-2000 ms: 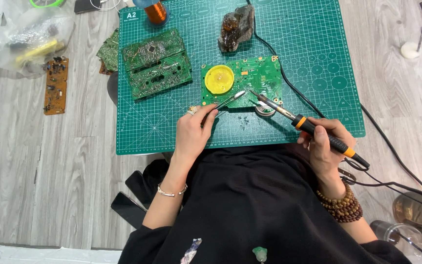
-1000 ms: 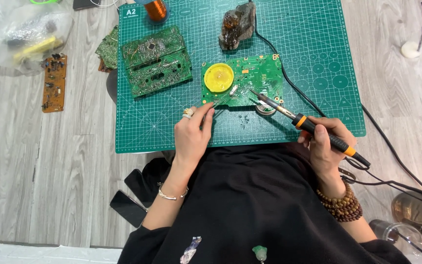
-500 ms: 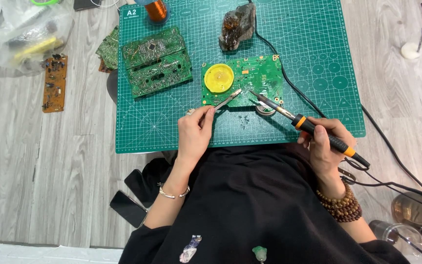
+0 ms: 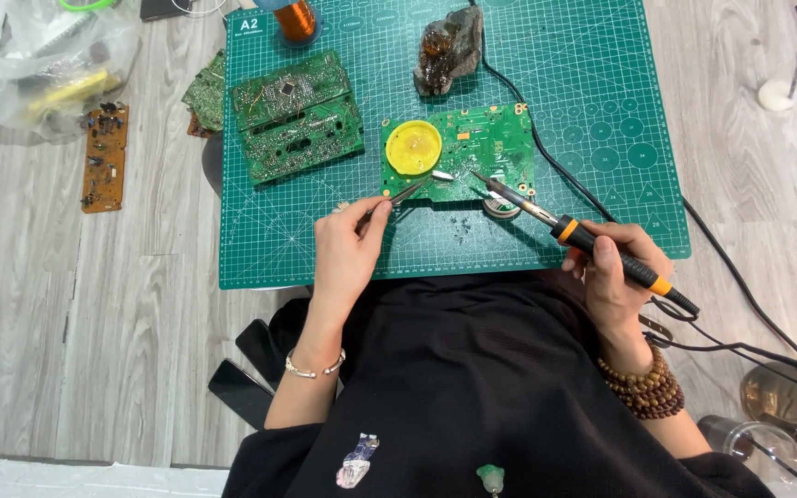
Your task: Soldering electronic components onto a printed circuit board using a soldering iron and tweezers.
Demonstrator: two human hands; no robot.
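Both hands are working over a green rectangular circuit board lying on a green gridded cutting mat. Her left hand is pinching slim metal tweezers between closed fingers, their tips reaching the board's lower edge below a round yellow disc. Her right hand is gripping a black-and-orange soldering iron with its fingers wrapped around the handle, its tip resting on the board near a small solder coil. Two other green circuit boards are lying to the left on the mat.
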